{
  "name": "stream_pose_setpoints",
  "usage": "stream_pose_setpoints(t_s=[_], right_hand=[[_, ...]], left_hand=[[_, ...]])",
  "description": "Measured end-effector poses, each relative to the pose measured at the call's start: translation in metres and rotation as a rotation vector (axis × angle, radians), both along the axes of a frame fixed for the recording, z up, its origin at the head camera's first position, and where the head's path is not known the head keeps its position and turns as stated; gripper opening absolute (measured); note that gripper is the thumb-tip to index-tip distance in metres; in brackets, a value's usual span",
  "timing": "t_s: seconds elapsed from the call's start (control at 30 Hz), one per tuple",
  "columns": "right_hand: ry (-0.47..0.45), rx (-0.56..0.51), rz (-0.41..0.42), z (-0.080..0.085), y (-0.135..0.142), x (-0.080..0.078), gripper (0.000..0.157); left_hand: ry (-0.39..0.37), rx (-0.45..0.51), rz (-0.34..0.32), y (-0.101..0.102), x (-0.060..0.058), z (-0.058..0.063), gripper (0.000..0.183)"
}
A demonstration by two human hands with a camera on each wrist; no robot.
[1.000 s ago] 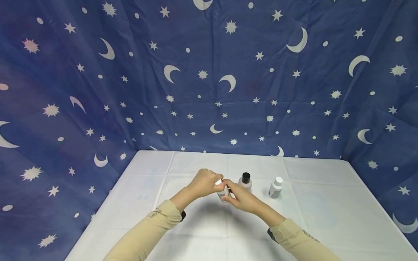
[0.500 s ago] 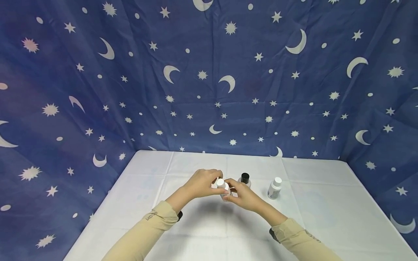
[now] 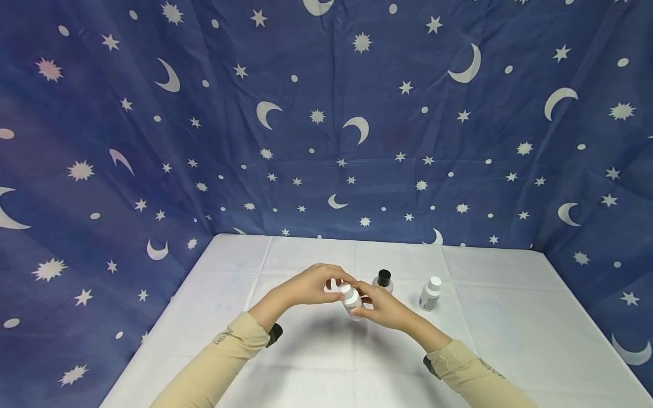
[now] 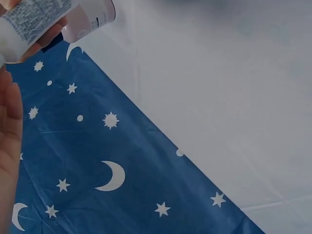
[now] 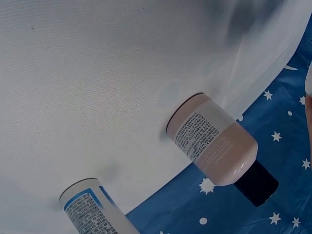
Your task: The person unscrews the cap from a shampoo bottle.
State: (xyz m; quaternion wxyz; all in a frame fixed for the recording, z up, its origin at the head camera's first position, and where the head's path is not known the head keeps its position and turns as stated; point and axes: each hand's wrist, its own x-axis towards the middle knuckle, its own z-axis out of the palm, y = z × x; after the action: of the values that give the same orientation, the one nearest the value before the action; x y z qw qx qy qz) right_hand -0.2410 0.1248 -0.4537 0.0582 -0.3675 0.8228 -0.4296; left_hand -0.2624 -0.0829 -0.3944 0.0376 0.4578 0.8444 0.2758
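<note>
A small white bottle (image 3: 353, 301) with a white cap (image 3: 346, 289) is held tilted above the white table, between both hands. My right hand (image 3: 384, 309) grips its body, thumb in front and fingers behind. My left hand (image 3: 311, 285) is at the cap, with its thumb at the near side and index finger curved around the far side. In the left wrist view, the printed label of the held bottle (image 4: 36, 22) shows at the upper left, with left fingers (image 4: 13, 105) just below the cap end. How firmly they pinch the cap is hard to tell.
A pinkish bottle with a black cap (image 3: 384, 277) stands just behind my right hand. Farther right stands another white bottle (image 3: 429, 294). The white tablecloth (image 3: 285, 351) meets a blue curtain (image 3: 306, 187) with moons and stars at the back.
My left hand has turned at the cap, its fingers spreading from a tight grip to a looser one, so more of the cap shows. The right hand keeps its hold on the bottle.
</note>
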Motion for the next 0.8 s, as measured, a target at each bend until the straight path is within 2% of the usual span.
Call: stream_pose_setpoints(t_s=[0.13, 0.33, 0.47, 0.67, 0.73, 0.8], right_hand=[[-0.015, 0.017, 0.006, 0.000, 0.001, 0.000, 0.052], [0.000, 0.028, 0.010, -0.001, 0.001, 0.001, 0.047], [0.020, 0.040, 0.011, 0.000, 0.000, 0.003, 0.044], [0.028, 0.068, -0.008, 0.009, -0.005, 0.010, 0.039], [0.032, 0.078, -0.015, 0.010, -0.005, 0.010, 0.039], [0.039, 0.072, -0.015, 0.005, -0.003, 0.006, 0.040]], left_hand=[[0.006, -0.047, -0.016, 0.001, 0.000, 0.005, 0.028], [0.037, -0.091, 0.044, 0.004, 0.004, 0.007, 0.024], [0.142, -0.111, 0.110, 0.007, 0.006, 0.004, 0.023], [0.383, -0.154, 0.194, 0.012, 0.010, 0.004, 0.037], [0.419, -0.174, 0.226, 0.013, 0.010, 0.005, 0.039], [0.407, -0.185, 0.246, 0.013, 0.011, 0.005, 0.039]])
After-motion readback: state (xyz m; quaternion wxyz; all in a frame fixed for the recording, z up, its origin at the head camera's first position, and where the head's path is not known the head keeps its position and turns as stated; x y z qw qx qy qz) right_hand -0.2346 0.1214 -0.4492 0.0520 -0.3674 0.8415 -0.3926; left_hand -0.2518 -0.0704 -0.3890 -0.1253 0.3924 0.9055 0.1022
